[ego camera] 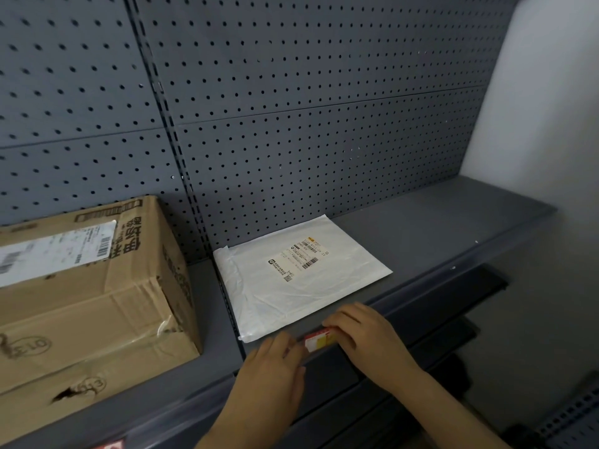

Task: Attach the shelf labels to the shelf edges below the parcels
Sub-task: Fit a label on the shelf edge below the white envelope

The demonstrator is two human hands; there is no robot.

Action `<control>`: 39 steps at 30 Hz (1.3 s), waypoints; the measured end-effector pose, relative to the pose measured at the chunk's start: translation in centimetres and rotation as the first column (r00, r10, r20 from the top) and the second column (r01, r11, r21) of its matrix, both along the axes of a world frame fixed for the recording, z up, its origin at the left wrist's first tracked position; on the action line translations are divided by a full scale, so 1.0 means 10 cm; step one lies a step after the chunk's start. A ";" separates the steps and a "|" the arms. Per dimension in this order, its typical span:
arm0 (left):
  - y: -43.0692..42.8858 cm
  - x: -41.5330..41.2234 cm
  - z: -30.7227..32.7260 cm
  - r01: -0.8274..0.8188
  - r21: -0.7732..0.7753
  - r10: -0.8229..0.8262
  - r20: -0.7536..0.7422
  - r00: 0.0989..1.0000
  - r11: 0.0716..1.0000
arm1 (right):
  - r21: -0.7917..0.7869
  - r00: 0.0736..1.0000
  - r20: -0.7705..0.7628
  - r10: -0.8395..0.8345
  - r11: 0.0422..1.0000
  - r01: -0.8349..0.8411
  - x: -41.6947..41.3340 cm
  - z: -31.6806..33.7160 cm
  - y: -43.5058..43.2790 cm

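Note:
A small red, white and yellow shelf label (319, 341) lies against the front edge of the grey shelf (431, 270), just below a flat white parcel bag (301, 277). My left hand (275, 367) touches the label's left end with its fingertips. My right hand (363, 335) covers the label's right end with its fingers pressed onto it. A large brown cardboard box (94, 299) sits on the shelf to the left. Another red label (110, 444) shows at the bottom edge below the box.
A grey pegboard back wall (291, 124) rises behind the shelf, with a slotted upright (175, 147) between two bays. A white wall (544, 108) closes the right side. Lower dark shelves (453, 335) show under the shelf edge.

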State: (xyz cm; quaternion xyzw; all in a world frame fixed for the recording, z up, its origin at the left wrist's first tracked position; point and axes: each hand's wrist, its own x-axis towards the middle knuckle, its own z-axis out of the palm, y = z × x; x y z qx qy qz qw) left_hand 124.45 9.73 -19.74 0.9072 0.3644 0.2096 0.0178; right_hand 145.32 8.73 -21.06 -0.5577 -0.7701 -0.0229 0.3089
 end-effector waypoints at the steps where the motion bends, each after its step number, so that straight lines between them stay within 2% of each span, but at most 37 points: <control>1: 0.00 -0.01 -0.01 -0.003 0.010 0.003 0.001 1.000 1.000 | 0.000 1.000 -0.003 -0.003 1.000 0.003 0.00 0.00 -0.01; 17: -0.40 -0.10 0.05 -0.084 -0.082 0.084 -0.008 0.996 0.993 | -0.046 0.980 -0.162 -0.116 0.993 0.110 0.00 0.08 -0.29; 26: -0.61 -0.10 -0.06 -0.116 -0.084 0.114 -0.029 0.993 0.990 | -0.084 0.971 -0.197 -0.137 0.989 0.123 -0.06 -0.12 -0.46; 31: -0.44 0.10 0.04 -0.096 -0.007 0.096 0.031 0.995 0.995 | -0.114 0.980 -0.141 -0.142 0.985 0.126 -0.08 -0.22 -0.53; 39: -0.13 0.28 0.01 -0.111 -0.029 0.113 0.061 0.992 0.993 | -0.127 0.971 -0.112 -0.213 0.972 0.199 -0.07 -0.14 -0.63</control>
